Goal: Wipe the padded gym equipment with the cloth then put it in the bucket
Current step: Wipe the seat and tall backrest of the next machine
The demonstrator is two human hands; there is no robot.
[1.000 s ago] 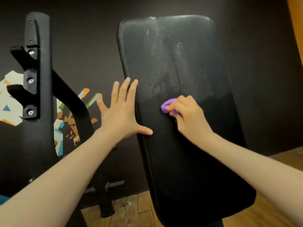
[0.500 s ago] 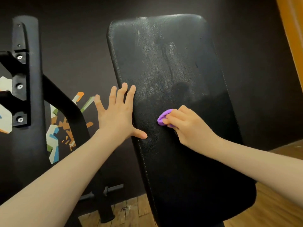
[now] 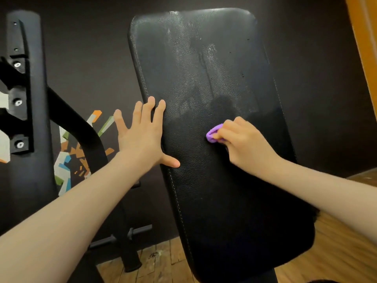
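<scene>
- Right hand (image 3: 247, 142) has a small purple cloth (image 3: 213, 135) bunched up, fingers (image 3: 230, 127) curled round it & pinching it vs. the thumb; only a little wad pokes out at the fingertips.
- Cloth is pressed onto the black pad (image 3: 204, 78), about mid-height, a bit right of its centre line.
- Left hand (image 3: 142, 139) lies flat w/ fingers spread, straight; fingertips overlap the pad's left edge, thumb reaches onto the pad face. Looks like bracing, not gripping.
- Pad itself: tall, tilted back, grained vinyl-type cover w/ stitched seam down the left side. Upper half shows pale hazy streaks; lower half reads darker, so I'd guess wiping is partway done.
- Handling, my guess: cloth is v. light, soft, limp, maybe damp. No stiffness, so it goes where the fingers push it; a bunched grip like this one suits scrubbing. Spread flatter under the palm it would cover more per stroke.
- Pad should give slightly under pressure & be a bit slick where wet; fixed to a frame, so no need to lift it, just steady it at the edge.
- Black rack (image 3: 22, 99) w/ bolts stands to the left, well apart from the pad; wood floor (image 3: 163, 260) below.
- Bucket: not in view, can't say where it sits.
</scene>
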